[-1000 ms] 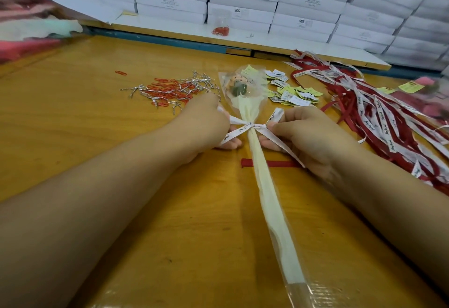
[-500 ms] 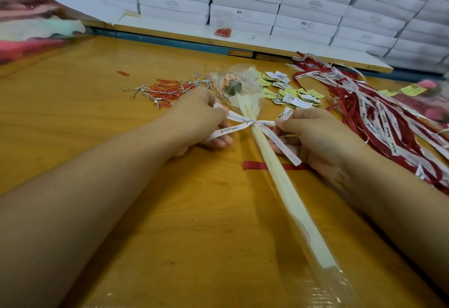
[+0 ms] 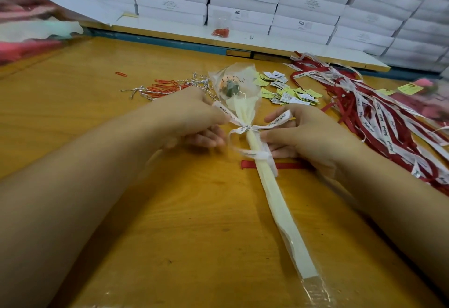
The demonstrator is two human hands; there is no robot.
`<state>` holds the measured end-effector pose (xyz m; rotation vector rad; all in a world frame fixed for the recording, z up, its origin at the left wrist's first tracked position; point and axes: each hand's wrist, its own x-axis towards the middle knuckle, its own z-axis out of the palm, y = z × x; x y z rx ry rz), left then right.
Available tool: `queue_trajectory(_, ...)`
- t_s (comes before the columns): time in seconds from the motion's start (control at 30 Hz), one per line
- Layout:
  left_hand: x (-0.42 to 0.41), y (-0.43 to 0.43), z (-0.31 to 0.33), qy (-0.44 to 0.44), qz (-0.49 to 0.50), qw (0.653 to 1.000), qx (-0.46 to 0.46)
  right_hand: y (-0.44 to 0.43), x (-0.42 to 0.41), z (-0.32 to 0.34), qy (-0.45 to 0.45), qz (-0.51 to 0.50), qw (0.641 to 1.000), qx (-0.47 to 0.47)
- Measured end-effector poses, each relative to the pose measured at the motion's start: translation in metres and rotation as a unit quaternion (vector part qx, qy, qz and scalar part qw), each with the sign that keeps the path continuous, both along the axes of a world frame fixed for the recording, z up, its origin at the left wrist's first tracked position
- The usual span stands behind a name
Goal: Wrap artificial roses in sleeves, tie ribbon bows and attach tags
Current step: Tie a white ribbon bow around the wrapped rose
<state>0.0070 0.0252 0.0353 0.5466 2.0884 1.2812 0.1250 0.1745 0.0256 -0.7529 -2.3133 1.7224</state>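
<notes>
While the sleeved rose (image 3: 245, 123) lies between them, both hands' fingers (image 3: 220, 117) pinch the white ribbon (image 3: 252, 127) ends.

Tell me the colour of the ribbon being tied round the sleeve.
White with dark script lettering; head view.

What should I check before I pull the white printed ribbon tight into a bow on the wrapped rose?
1. Left hand pinches one white printed ribbon end: ok.
2. Right hand pinches the other end: ok.
3. Ribbon crosses the clear plastic sleeve just below the rose head: ok.
4. Sleeve lies flat on the yellow wooden table: ok.
5. Knot tightness: cannot tell, blurred.
6. Small paper tags lie beside the right hand: ok.
</notes>
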Motion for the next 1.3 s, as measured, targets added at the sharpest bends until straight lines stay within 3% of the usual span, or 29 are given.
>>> queue_trajectory(0.07,-0.003,0.004,-0.008,0.158,0.041,0.985,-0.061,0.002,-0.001,0.001,-0.005,-0.009,0.999,0.046)
queue_trajectory(0.13,-0.005,0.008,-0.012,0.240,0.059,0.966,-0.072,0.006,-0.002,0.001,-0.015,-0.036,0.993,0.115)
queue_trajectory(0.23,-0.005,0.011,-0.014,0.238,0.068,0.968,-0.044,0.009,-0.006,-0.002,0.013,-0.069,0.991,0.112)
queue_trajectory(0.37,-0.001,0.015,-0.017,0.243,0.024,0.969,-0.043,0.006,-0.014,-0.002,0.066,-0.084,0.994,-0.021)
queue_trajectory(0.53,0.004,0.017,-0.021,0.269,-0.030,0.962,-0.032,-0.003,-0.020,-0.005,0.054,-0.064,0.996,0.023)
queue_trajectory(0.67,0.008,0.025,-0.023,0.273,-0.043,0.961,-0.005,0.001,-0.013,-0.004,0.077,-0.078,0.987,0.120)
queue_trajectory(0.73,0.008,0.027,-0.024,0.249,-0.042,0.967,0.019,0.003,-0.011,-0.002,0.081,-0.075,0.991,0.069)
queue_trajectory(0.83,0.010,0.025,-0.028,0.227,-0.031,0.972,0.051,0.001,-0.010,0.000,0.082,-0.069,0.990,-0.095)
queue_trajectory(0.9,0.013,0.024,-0.029,0.240,-0.035,0.969,0.055,0.002,-0.009,0.001,0.073,-0.059,0.986,-0.138)
queue_trajectory(1.2,0.026,0.027,-0.021,0.396,-0.107,0.912,0.015,0.009,-0.008,0.000,0.042,-0.048,0.991,-0.114)
queue_trajectory(1.3,0.023,0.026,-0.021,0.333,-0.058,0.939,0.062,0.014,-0.006,0.003,0.031,-0.033,0.991,-0.128)
